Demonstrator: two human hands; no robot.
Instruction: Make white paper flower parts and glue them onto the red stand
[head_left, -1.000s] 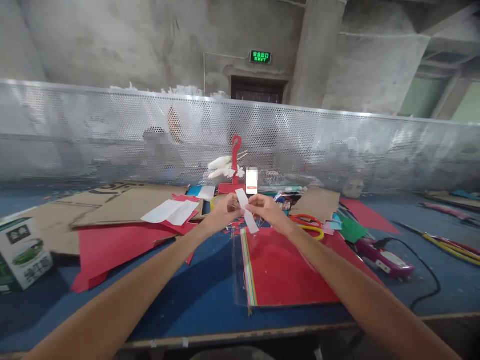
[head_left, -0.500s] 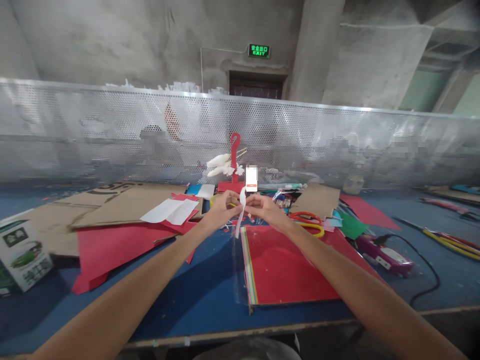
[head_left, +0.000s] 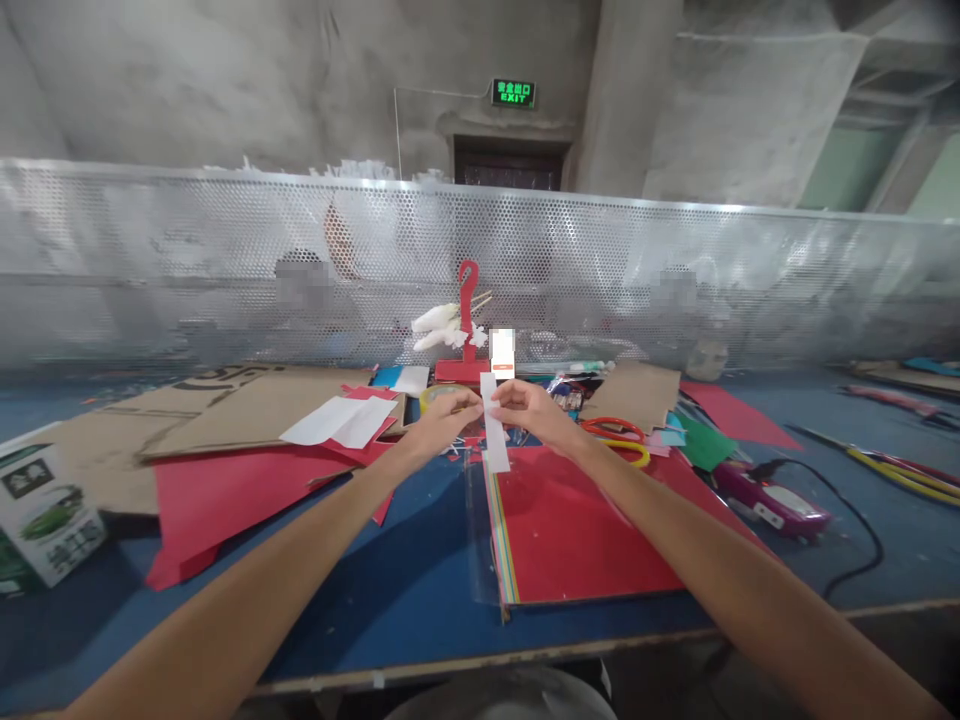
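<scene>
My left hand point(head_left: 442, 418) and my right hand point(head_left: 531, 410) are held together above the blue table, both pinching a narrow white paper strip point(head_left: 495, 437). The strip hangs almost upright between my fingertips, its lower end over the far edge of a pack of coloured paper point(head_left: 577, 525) with a red sheet on top, wrapped in clear plastic. My left fingers grip the strip from the left, my right fingers from the right near its upper part.
Red sheets point(head_left: 225, 490), white paper point(head_left: 341, 420) and cardboard point(head_left: 225, 405) lie at left, with a green-and-white box point(head_left: 45, 505) beside them. Scissors point(head_left: 619, 445), a purple glue gun point(head_left: 772, 497) with a black cord and a red stand point(head_left: 466, 330) are nearby. A perforated metal screen point(head_left: 675, 280) closes the back.
The strip was tilted, then twisted edge-on half a second ago, and now hangs flat and nearly vertical. Both hands stayed together in about the same place.
</scene>
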